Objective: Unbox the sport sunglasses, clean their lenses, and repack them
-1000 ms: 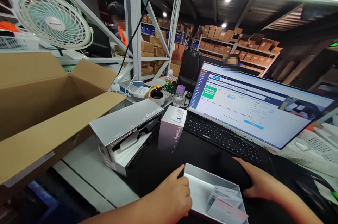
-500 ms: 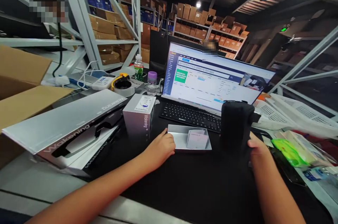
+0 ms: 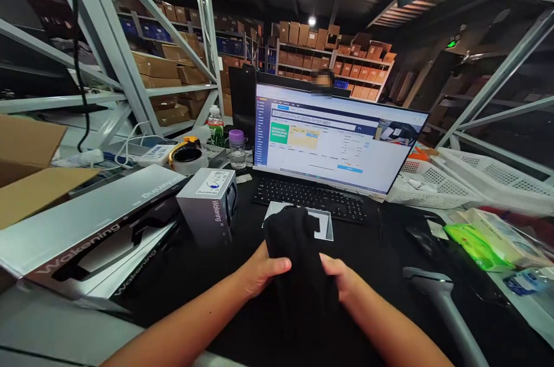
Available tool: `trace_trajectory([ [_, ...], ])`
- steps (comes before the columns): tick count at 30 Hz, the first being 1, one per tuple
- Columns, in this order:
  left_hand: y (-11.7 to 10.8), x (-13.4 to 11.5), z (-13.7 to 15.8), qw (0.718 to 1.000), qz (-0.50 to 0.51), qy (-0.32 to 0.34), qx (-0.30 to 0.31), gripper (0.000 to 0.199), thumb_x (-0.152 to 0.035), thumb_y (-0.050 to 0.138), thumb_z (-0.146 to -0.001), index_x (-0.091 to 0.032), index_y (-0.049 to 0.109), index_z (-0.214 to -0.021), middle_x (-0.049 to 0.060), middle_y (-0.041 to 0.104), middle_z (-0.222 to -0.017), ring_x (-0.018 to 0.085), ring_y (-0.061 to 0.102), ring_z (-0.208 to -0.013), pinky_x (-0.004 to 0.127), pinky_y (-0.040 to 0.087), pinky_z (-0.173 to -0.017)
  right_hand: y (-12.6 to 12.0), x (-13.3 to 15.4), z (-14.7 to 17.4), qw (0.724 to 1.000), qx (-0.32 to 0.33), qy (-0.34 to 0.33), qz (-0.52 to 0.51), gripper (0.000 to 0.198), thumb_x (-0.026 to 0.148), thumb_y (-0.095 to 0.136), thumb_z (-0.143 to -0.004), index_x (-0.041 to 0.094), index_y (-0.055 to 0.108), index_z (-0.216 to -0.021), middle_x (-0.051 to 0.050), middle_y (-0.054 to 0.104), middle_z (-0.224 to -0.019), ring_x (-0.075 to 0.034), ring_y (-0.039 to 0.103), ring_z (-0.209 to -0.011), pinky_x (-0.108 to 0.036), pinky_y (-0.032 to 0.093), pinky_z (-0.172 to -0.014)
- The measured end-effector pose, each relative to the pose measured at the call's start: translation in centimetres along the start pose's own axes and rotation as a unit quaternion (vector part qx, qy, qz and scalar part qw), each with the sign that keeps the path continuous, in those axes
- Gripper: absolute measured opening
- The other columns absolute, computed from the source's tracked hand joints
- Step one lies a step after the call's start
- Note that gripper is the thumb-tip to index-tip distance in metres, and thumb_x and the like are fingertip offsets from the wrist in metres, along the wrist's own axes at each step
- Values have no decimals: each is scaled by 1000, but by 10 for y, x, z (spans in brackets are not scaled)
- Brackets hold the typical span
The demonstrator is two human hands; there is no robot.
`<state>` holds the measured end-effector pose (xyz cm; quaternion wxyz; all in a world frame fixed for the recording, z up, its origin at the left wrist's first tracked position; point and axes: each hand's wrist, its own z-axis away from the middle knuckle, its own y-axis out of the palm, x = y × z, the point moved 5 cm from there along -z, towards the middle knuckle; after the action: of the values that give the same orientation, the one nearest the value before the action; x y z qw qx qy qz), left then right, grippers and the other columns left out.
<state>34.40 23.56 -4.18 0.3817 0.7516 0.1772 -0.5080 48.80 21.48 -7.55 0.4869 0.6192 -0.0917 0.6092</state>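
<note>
A soft-looking black pouch [image 3: 298,257] stands before me, held between both hands. My left hand [image 3: 264,272] grips its left side, thumb laid across the front. On the opposite side my right hand [image 3: 339,274] closes on the edge, with some fingers hidden behind the pouch. Beyond it lies a shallow white box tray [image 3: 328,229], largely covered from view by the pouch. To the left stands a grey "Wakening" box [image 3: 203,214], and farther left a long "Wakening" box [image 3: 99,228] with a dark product picture.
A monitor [image 3: 329,142] and black keyboard [image 3: 298,194] stand behind the tray. On the right are a handheld scanner [image 3: 437,292], a green packet [image 3: 476,248] and white baskets [image 3: 437,185]. A purple-capped bottle [image 3: 238,150] and tape roll [image 3: 187,158] stand at the back left.
The black pouch has come from the right to the middle, in front of the tray. My left hand has left the tray and now holds the pouch too. The scanner has come into view.
</note>
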Motion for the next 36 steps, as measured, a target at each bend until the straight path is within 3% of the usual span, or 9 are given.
trace_trajectory([
  [3,-7,2,12,989,50,-25,-136,65,-45,80,-71,-16,62,-126,16,69,-128,40,62,-123,56,46,-107,5,11,-2,994,-23,-38,102,69,65,83,-66,18,71,-116,-12,74,-111,-28,70,-102,-43,54,-95],
  [6,-23,-14,21,956,-127,50,-260,72,-37,84,-66,-18,55,-129,16,66,-129,38,60,-124,56,45,-109,-5,52,16,929,-166,-157,291,48,59,67,-89,22,69,-119,-11,72,-117,-27,68,-108,-47,50,-101],
  [10,-10,-35,24,837,-471,205,-190,78,-28,82,-62,-22,49,-133,13,62,-131,36,59,-125,53,45,-110,6,90,48,854,-214,-276,386,37,51,58,-98,29,63,-128,-9,68,-127,-26,65,-117,-44,50,-103],
  [12,2,-33,25,789,-550,244,-125,81,-26,79,-65,-24,44,-138,13,61,-130,33,61,-121,50,50,-106,20,95,57,810,-199,-314,454,38,46,60,-98,32,60,-134,-8,64,-135,-25,60,-124,-43,48,-106],
  [14,12,-28,26,768,-581,259,-72,85,-25,77,-66,-24,38,-142,13,61,-129,32,62,-118,48,52,-102,34,93,59,757,-182,-342,525,46,44,66,-95,33,57,-139,-8,59,-141,-25,55,-130,-43,44,-110],
  [19,23,-29,23,781,-572,250,14,80,-23,74,-66,-23,40,-138,13,60,-127,30,61,-117,46,51,-102,58,84,52,711,-138,-377,577,35,32,70,-94,29,66,-129,-8,67,-125,-22,62,-118,-38,51,-100],
  [24,10,-29,12,821,-537,159,111,101,-36,85,-59,-23,37,-147,14,56,-143,33,57,-128,46,43,-112,72,86,63,596,-190,-472,620,21,7,66,-91,23,72,-102,-4,75,-98,-18,68,-93,-34,54,-83],
  [30,-2,-23,7,874,-474,102,-41,78,-38,82,-62,-20,53,-133,10,67,-125,29,65,-113,40,49,-102,67,75,77,577,-280,-534,550,21,2,68,-88,21,70,-97,-3,76,-90,-16,71,-82,-31,55,-73],
  [36,5,-31,18,895,-423,83,-114,73,-52,84,-64,-20,58,-124,8,71,-112,28,68,-101,38,53,-91,101,63,99,498,-156,-543,657,28,0,61,-88,17,74,-108,-8,80,-97,-17,75,-76,-29,61,-66],
])
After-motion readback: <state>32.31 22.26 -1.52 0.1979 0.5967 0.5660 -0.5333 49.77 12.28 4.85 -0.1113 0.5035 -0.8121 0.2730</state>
